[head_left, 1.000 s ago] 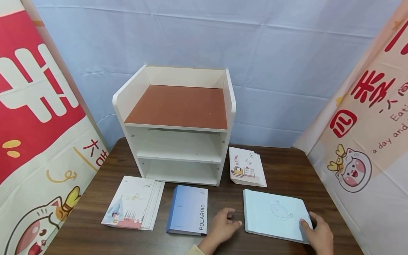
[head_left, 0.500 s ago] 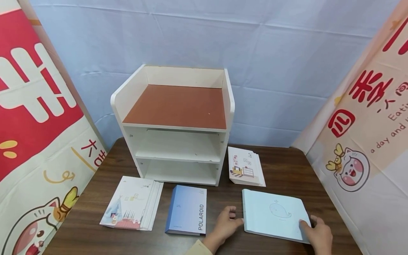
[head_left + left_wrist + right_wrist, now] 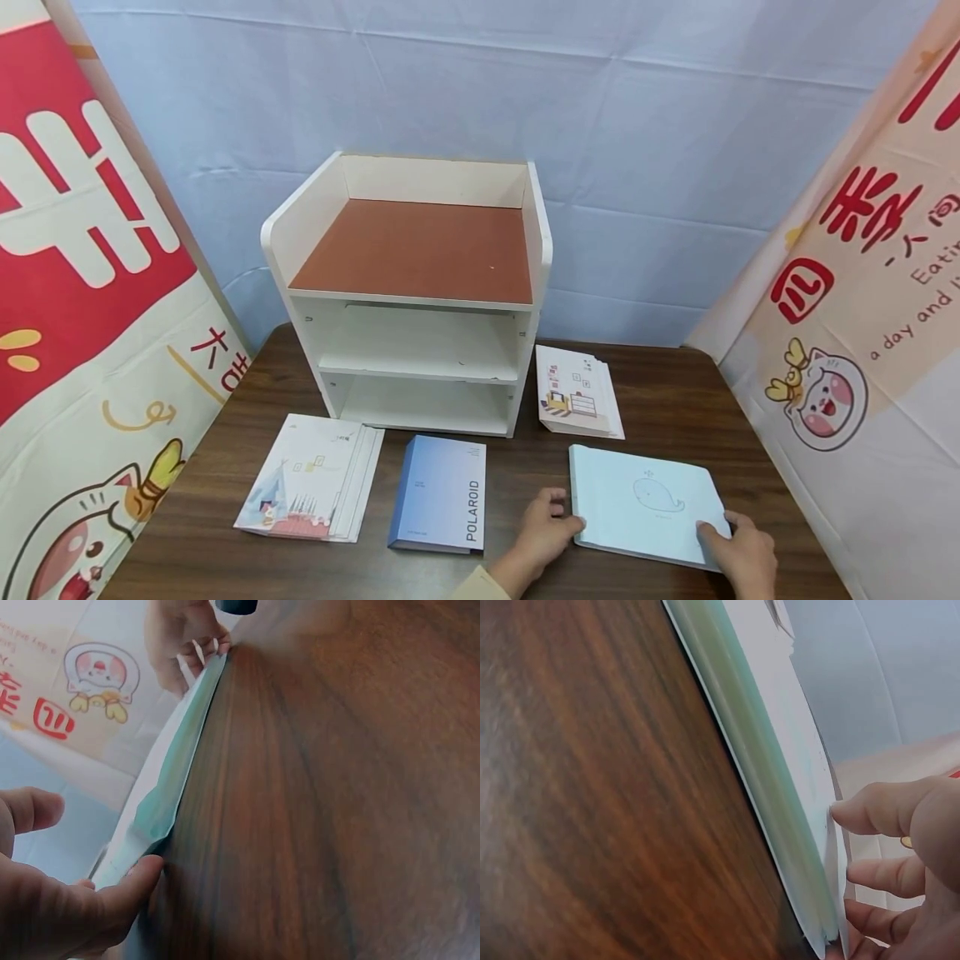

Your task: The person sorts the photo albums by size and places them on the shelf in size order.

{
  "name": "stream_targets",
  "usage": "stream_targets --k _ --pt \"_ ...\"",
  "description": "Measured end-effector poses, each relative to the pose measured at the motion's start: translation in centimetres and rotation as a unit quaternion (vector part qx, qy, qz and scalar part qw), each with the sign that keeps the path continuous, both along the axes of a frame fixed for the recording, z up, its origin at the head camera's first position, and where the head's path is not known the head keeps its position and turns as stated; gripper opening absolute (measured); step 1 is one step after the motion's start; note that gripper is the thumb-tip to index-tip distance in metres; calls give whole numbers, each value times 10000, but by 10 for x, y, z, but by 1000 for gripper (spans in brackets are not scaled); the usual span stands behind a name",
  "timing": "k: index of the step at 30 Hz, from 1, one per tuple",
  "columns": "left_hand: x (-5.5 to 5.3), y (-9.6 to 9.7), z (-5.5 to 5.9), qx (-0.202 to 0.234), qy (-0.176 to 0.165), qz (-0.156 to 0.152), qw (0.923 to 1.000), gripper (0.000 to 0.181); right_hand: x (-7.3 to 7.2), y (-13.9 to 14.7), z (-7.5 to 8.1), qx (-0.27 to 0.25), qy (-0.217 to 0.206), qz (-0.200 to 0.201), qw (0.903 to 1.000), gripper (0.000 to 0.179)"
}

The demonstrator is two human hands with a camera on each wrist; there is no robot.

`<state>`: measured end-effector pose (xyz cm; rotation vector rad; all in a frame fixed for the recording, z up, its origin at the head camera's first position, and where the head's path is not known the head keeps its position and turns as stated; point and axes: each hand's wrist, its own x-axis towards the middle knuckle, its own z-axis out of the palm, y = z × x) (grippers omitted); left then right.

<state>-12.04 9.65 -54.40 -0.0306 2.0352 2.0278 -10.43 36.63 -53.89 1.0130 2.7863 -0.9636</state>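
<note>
head view: the album (image 3: 637, 521) lies flat on the near right part of the surface (image 3: 667, 392), right of the box (image 3: 442, 492), spine to the left. it sits between the hands. the left hand (image 3: 546, 529) is relaxed, thumb against the near left corner; no grip evident. the right hand (image 3: 742, 554) pinches the right edge, thumb on the cover. judged fairly light and flat; the smooth cover may be slightly slippery.

left wrist view: the left thumb touches the near end of the spine, the forefinger apart from it; contact by the remaining fingers cannot be told. the spine is judged the stiffest hold on this side.

right wrist view: the album is just left of the right hand. the cover edge appears to flare from the pages, so it may flex or open. recommended hold: both short ends, covers and pages together.
</note>
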Motion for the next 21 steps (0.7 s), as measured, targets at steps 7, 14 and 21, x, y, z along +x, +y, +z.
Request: stream_targets --k 7,14,21 --pt "3 8 -4 148 -53 -2 9999 46 0 1 2 0 -32 9 10000 66" --pt "5 9 -1 381 -274 -170 9988 43 0 1 2 -66 84 -82 9999 65" --pt "4 12 0 521 -429 -109 9977 40 4 3 5 -752 494 -520 9946 62"
